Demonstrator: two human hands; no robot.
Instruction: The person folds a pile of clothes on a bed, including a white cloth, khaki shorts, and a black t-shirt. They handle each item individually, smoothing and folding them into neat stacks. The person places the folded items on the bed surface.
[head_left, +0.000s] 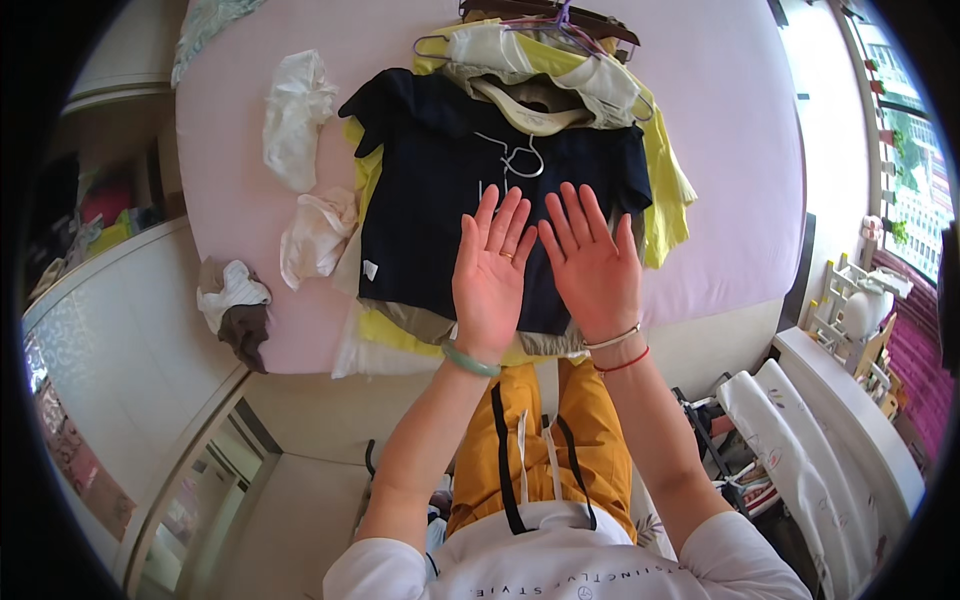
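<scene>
Both palms face up, side by side above a dark navy short-sleeved top [420,200] spread on the bed. My left hand [490,275] has its fingers stretched out and holds nothing; a ring and a green bangle are on that arm. My right hand [597,265] is likewise flat and bare, with a pale bangle and a red cord at the wrist. Just beyond the fingertips lies a pale wooden hanger [535,120] with a metal hook, at the top's neck. Yellow garments [668,190] show from under the navy top, with beige cloth between.
A pink sheet [730,130] covers the bed. To the left lie a white cloth [298,120], a cream cloth [318,235] and a brown-and-white bundle [240,310] at the edge. Purple hangers [565,25] sit at the far end. A white patterned cover [800,440] stands at lower right.
</scene>
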